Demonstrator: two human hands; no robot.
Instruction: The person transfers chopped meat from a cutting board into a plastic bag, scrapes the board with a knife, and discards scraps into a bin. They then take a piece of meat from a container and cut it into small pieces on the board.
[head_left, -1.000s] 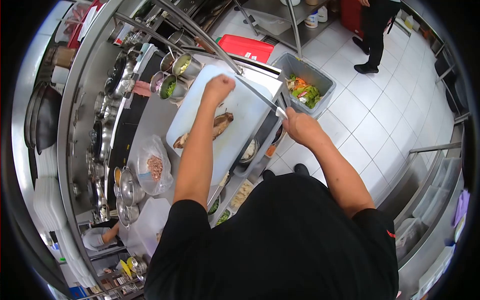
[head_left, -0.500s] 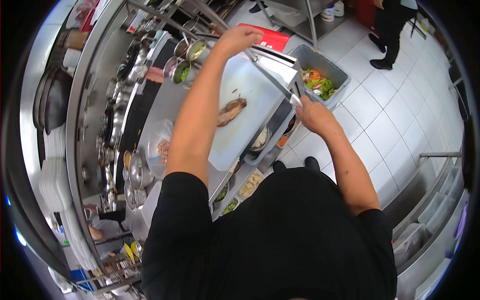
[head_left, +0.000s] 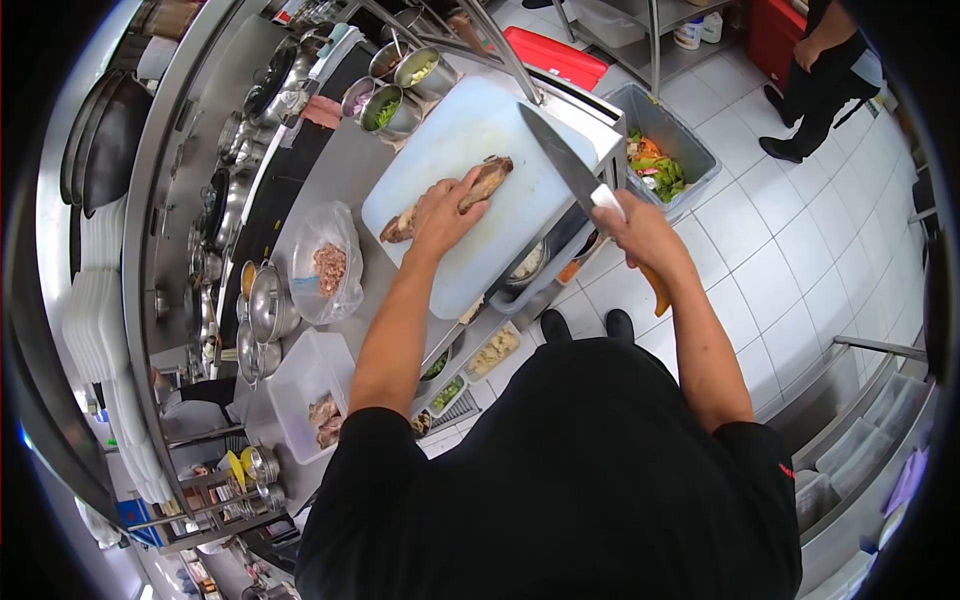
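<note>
My left hand (head_left: pixel 440 212) presses the long brown roasted meat (head_left: pixel 480 186) flat mid-board on the white plastic cutting board (head_left: pixel 470 130) at the counter's front edge; it looks soft, greasy, slippery. My right hand (head_left: pixel 640 232) grips the steel chef's knife (head_left: pixel 560 155), raised.

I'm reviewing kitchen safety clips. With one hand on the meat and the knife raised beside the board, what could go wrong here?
1. The left hand lies flat on the piece of meat, fingers spread; a cut close to it could nick them.
2. The right hand holds the knife with its long blade over the cutting board corner; a slip could swing it toward the left hand.
3. The board seems to overhang the counter edge, so hard pressure might tip it.
</note>
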